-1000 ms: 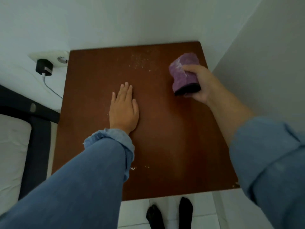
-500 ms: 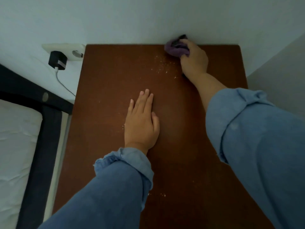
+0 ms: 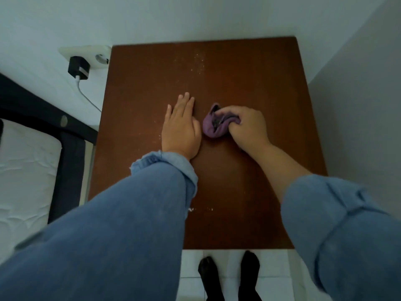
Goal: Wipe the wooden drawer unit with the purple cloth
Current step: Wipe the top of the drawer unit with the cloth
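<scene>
Top of the wooden drawer unit (image 3: 249, 88), seen from above, mid-wipe. We press the purple cloth (image 3: 213, 127) against the middle of the brown top with our right hand (image 3: 249, 127), whose fingers are curled and closed over the bunched fabric, pinching it against the wood. Our left hand (image 3: 181, 131) lies flat just beside the cloth, palm down, fingers straight and held together, the thumb nearly touching the fabric; we judge that it steadies us. Pale crumbs (image 3: 198, 64) remain scattered toward the far edge near the wall, a few specks (image 3: 158, 137) lie just left of the flat hand, and more flecks (image 3: 200, 209) sit near the front edge by the left sleeve (image 3: 165, 170). To do this step well, we should open the wad so that more fabric meets the wood, keep even downward pressure, and draw overlapping strokes in one direction, gathering the debris rather than scattering it. The flat hand covers unwiped surface and should be lifted aside when the strokes reach it. A charger (image 3: 78, 68) plugged in at the left wall stands clear of the top.
</scene>
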`<state>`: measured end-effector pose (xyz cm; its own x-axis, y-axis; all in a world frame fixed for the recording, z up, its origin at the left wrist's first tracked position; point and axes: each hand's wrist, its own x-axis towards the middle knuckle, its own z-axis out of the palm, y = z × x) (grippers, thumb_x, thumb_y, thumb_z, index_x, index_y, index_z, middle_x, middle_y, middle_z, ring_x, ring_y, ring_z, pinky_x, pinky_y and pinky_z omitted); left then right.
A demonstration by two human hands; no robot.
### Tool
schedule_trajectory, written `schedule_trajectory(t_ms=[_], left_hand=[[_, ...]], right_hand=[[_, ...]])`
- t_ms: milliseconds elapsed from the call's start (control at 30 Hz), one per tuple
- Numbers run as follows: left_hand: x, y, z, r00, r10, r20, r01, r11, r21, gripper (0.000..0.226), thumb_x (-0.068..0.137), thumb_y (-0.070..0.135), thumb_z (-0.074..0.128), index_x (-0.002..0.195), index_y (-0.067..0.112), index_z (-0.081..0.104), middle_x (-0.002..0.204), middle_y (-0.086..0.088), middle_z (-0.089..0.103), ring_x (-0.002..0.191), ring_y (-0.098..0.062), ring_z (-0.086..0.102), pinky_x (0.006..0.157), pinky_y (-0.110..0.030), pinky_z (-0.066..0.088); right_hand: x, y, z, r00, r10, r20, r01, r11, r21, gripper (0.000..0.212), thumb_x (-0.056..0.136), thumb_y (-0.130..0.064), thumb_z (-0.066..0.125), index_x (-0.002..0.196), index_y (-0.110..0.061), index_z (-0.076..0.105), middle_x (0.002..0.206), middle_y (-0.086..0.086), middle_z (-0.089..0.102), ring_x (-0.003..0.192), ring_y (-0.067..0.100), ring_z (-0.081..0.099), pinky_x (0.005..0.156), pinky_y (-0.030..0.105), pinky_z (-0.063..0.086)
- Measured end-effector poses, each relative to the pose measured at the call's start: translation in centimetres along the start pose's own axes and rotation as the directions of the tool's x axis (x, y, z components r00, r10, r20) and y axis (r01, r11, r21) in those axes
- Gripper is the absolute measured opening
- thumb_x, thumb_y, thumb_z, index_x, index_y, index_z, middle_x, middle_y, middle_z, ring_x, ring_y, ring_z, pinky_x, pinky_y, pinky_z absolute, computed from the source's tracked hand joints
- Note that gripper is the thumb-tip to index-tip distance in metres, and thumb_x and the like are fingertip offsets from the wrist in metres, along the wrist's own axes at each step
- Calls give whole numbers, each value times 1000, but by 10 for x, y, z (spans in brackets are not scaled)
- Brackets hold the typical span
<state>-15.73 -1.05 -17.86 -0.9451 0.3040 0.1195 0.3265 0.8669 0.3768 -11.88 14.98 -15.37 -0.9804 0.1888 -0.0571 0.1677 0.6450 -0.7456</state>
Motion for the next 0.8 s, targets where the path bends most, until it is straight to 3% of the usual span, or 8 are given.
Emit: schedule_trajectory(t_ms=[267, 333, 433, 533, 667, 733, 800], left_hand=[[0, -2, 1, 999, 5, 37, -6, 999, 53, 53, 96, 18, 31, 149, 11, 31, 158, -4, 25, 148, -17, 17, 121, -36, 7], [1, -4, 1, 999, 8, 54, -12, 997, 76, 54, 97, 20, 31, 150, 11, 28, 159, -4, 23, 148, -17, 15, 121, -37, 6], [2, -5, 1, 997, 17, 80, -24, 995, 95, 54, 98, 22, 31, 151, 10, 26, 160, -5, 20, 148, -18, 13, 121, -38, 6], [3, -4, -2, 989, 14, 149, -33, 991, 127, 54, 100, 23, 29, 152, 9, 21, 161, -6, 15, 149, -20, 10, 121, -40, 4], [6, 4, -16, 958, -38, 285, -22, 979, 203, 56, 102, 26, 26, 153, 8, 12, 163, -6, 5, 150, -21, 2, 120, -46, 1], [1, 7, -26, 945, -69, 321, -19, 964, 265, 58, 103, 30, 26, 154, 8, 8, 163, -7, 1, 150, -21, 0, 120, -47, -1], [-10, 7, -38, 938, -77, 339, -27, 957, 290, 59, 103, 32, 24, 153, 7, 6, 163, -8, 1, 150, -21, 0, 120, -47, 0]], right_hand=[[-143, 4, -1, 999, 21, 41, -26, 993, 114, 49, 61, -8, 44, 96, -20, 75, 92, 3, 64, 82, 12, 58, 70, 5, 40], [-166, 6, -1, 999, 5, 47, -12, 988, 153, 48, 62, -5, 45, 95, -19, 76, 89, 0, 62, 80, 11, 58, 70, 6, 42], [-196, 10, 2, 998, -59, 28, 54, 987, 151, 46, 61, 0, 48, 93, -18, 76, 85, -22, 59, 81, 11, 58, 70, 14, 47], [-217, 12, 3, 995, -81, 56, 72, 986, 147, 46, 61, 1, 50, 93, -18, 77, 88, -34, 54, 81, 8, 57, 69, 13, 46], [-226, 3, -10, 971, 40, 234, -75, 987, 140, 47, 65, -1, 47, 96, -20, 76, 81, -19, 60, 74, 3, 57, 67, 13, 45], [-218, -13, -22, 900, 153, 408, -212, 972, 103, 46, 72, 7, 47, 98, -19, 75, 81, -15, 62, 74, -5, 58, 69, 8, 44], [-203, -28, -33, 792, 289, 537, -427, 892, 149, 54, 75, 16, 40, 103, -16, 73, 89, -9, 66, 79, 3, 61, 64, 9, 47]])
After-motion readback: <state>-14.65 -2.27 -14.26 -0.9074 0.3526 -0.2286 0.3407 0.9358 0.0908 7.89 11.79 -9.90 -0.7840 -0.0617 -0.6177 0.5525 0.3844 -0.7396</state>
